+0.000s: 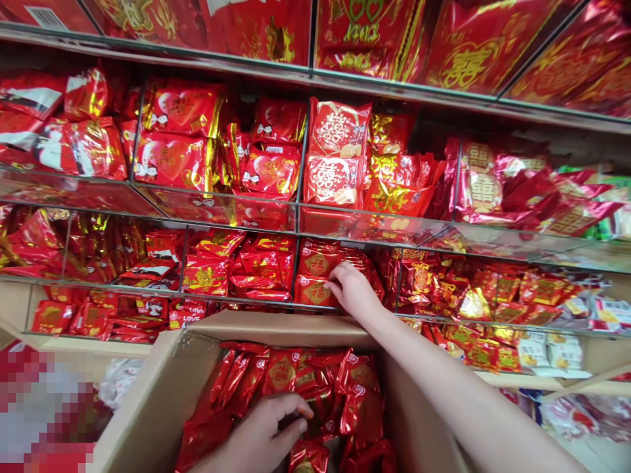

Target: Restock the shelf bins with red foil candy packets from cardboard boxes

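Observation:
My right hand (352,289) is at a shelf compartment, its bent fingers touching the front of a red packet with a gold emblem (315,292); another such packet lies just above it. Below, an open cardboard box (276,323) holds many shiny red packets (362,404). Inside the box, my left hand (273,427) hovers over the packets with thumb and fingers apart, holding nothing.
Shelves with clear dividers and a clear front edge (384,220) rise above the box, filled with red and gold packets (172,161). White packets (564,351) sit at the lower right. Plastic-wrapped goods (118,381) lie left of the box.

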